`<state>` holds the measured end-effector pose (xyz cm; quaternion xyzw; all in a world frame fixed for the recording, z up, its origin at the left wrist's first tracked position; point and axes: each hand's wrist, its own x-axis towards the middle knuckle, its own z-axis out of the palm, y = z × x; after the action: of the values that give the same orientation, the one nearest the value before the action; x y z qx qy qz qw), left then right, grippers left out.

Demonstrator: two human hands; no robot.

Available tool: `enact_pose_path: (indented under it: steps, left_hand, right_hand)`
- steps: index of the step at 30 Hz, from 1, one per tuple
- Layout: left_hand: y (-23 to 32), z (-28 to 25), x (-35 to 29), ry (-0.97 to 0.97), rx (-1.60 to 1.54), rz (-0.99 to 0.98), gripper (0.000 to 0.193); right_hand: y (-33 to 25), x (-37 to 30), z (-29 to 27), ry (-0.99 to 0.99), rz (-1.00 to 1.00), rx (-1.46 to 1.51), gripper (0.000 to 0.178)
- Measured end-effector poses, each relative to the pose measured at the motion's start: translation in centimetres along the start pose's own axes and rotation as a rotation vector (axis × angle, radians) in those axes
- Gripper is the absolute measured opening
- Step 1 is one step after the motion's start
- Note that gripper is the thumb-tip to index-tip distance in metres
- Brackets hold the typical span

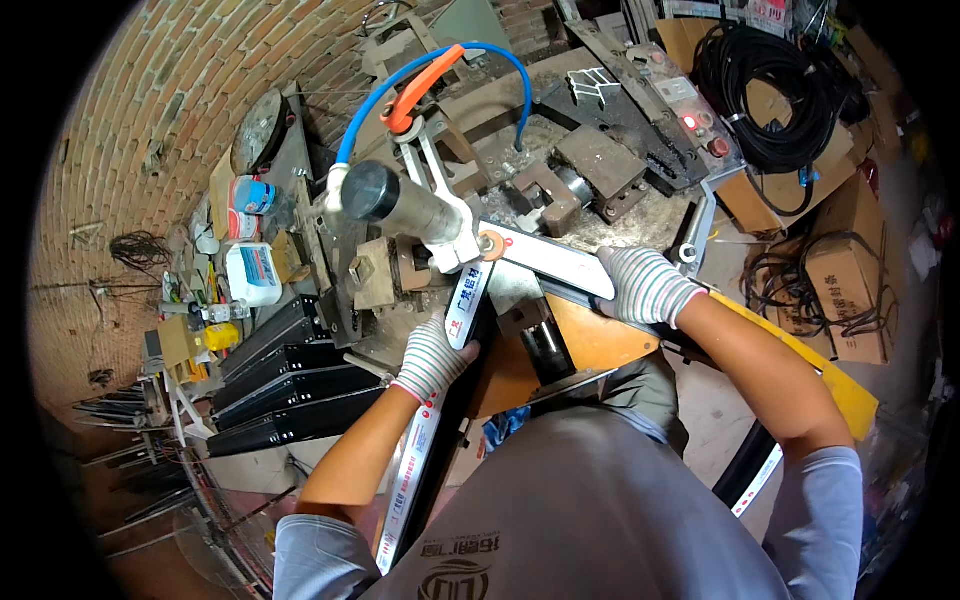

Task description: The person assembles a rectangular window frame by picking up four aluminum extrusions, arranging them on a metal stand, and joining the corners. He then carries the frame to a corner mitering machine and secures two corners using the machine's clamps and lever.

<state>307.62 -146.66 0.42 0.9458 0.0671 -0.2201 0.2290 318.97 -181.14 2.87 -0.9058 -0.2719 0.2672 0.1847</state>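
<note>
A black frame with white printed film on its bars reaches toward me from the machine, its corner under a round clamp cylinder. My left hand, in a striped white knit glove, is closed round the left bar. My right hand, gloved the same way, is closed on the right bar near the machine's bed. A copper-coloured disc sits on the corner where the two bars meet. An orange lever stands above the cylinder, and a blue hose arcs over it.
Steel blocks fill the machine's bed beyond the corner. A control box with a lit red button stands at the far right, beside a black cable coil and cardboard boxes. Black profiles and a white jug lie left.
</note>
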Motion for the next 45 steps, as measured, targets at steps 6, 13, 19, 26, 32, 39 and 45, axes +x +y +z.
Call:
enact_pose_path:
  steps: [6, 13, 19, 26, 32, 39, 45]
  left_hand:
    - [0.5, 0.2, -0.1, 0.092, -0.150, 0.061, 0.063]
    - [1.8, 0.3, -2.0, 0.371, -0.055, 0.033, 0.057]
    - [3.8, 0.1, -2.5, 0.922, -0.556, 0.371, 0.034]
    - [13.4, -11.0, -0.7, 1.014, -0.162, 0.476, 0.043]
    - [5.9, -13.7, -3.7, 1.227, -0.164, 0.045, 0.028]
    - [-3.0, -7.0, -16.2, 1.346, -0.120, -0.335, 0.021]
    - [-10.4, 8.5, -30.6, 1.398, -0.291, -0.794, 0.015]
  right_hand:
    - [-1.1, -0.4, 0.0, 0.064, 0.054, -0.064, 0.053]
    - [-2.1, -1.8, 1.2, 0.352, 0.025, -0.093, 0.053]
    - [-2.9, -1.4, 0.9, 0.254, 0.101, -0.060, 0.054]
    - [-1.9, -1.2, 0.9, 0.254, 0.043, -0.019, 0.050]
    - [-1.8, -0.9, 0.9, 0.217, -0.011, 0.037, 0.047]
    - [-0.8, -0.7, 1.2, 0.252, -0.011, 0.014, 0.052]
    - [-2.2, -0.5, 1.9, 0.358, -0.090, -0.014, 0.048]
